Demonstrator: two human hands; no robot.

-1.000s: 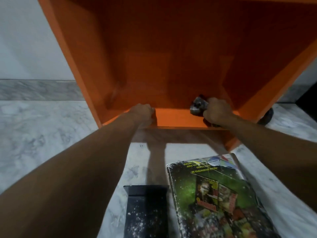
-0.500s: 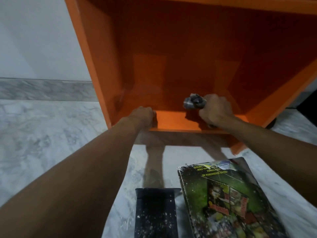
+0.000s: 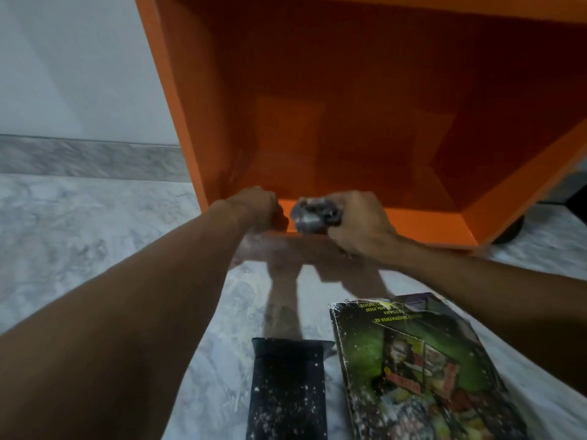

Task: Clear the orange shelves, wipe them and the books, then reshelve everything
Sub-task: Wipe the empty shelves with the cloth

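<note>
Well off to the left of my left grip are the pale wall (image 3: 63,58) and the grey marble floor (image 3: 79,249). My left hand (image 3: 257,209) sits at the left end of the front lip of the orange shelf (image 3: 413,222). Its fingers are curled over that lip and hold it, though the fingertips are hidden behind the knuckles. The shelf's left side wall rises just beyond this hand, and the open compartment runs away past both hands.

Just right of the left hand, almost touching it, is the crumpled grey cloth (image 3: 313,214). It is bunched on the same front lip and sticks out of the left side of my right hand (image 3: 359,223), which is clenched round the wad. So the cloth lies between the two hands, held in the right grip and pressed on the shelf's front edge. This part is blurred, so I cannot make out its pattern.

Nearer to me than either grip, two books lie flat on the floor. The black book (image 3: 287,389), speckled with white dust, lies below the gap between the hands, well apart from both. The green book (image 3: 413,369), also dusty, lies just beside it on the right, under my right forearm.

Far right of the right grip, a dark round thing (image 3: 508,231) shows beneath the shelf's right corner.
</note>
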